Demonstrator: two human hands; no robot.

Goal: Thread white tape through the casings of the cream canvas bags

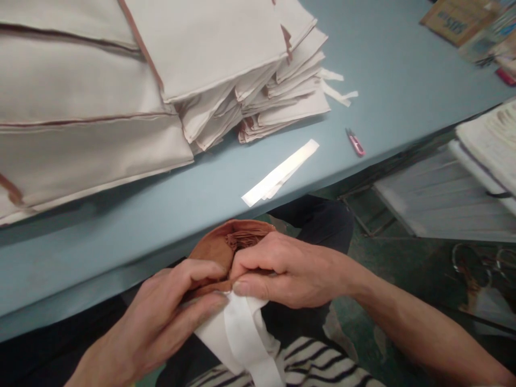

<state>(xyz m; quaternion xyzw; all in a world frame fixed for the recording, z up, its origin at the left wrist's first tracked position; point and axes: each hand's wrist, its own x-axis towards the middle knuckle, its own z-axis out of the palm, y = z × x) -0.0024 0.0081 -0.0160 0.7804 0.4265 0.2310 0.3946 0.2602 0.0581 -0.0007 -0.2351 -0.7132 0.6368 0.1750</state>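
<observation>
Pinched between thumbs and forefingers, the brown edge of a brown-and-cream cloth piece (pixel 207 247) is clamped in both my left hand (pixel 157 306) and my right hand (pixel 290 269), their tips close together. I hold it over my lap, against the near side of the blue table (pixel 403 80). Its brown part curves round at twelve o'clock from my fingers into a pouch-like hollow, and gathered brown folds (pixel 244 239) sit inside. A white ribbon (pixel 244 330) meets the edge by my right thumb and hangs between five and six o'clock, over the cream part.

On the table, piles of cream fabric panels (pixel 213 48) with brown binding lie from eleven to twelve o'clock. White strips (pixel 280 174) lie at one; pink thread snips (pixel 355 143) lie between one and two. Farther out that way sits a cardboard box (pixel 459 21), contents hidden, beside a clear plastic packet (pixel 478 48), too blurred to read. At two o'clock, cream cloth (pixel 489 140) tops a white-sided stand (pixel 423 199).
</observation>
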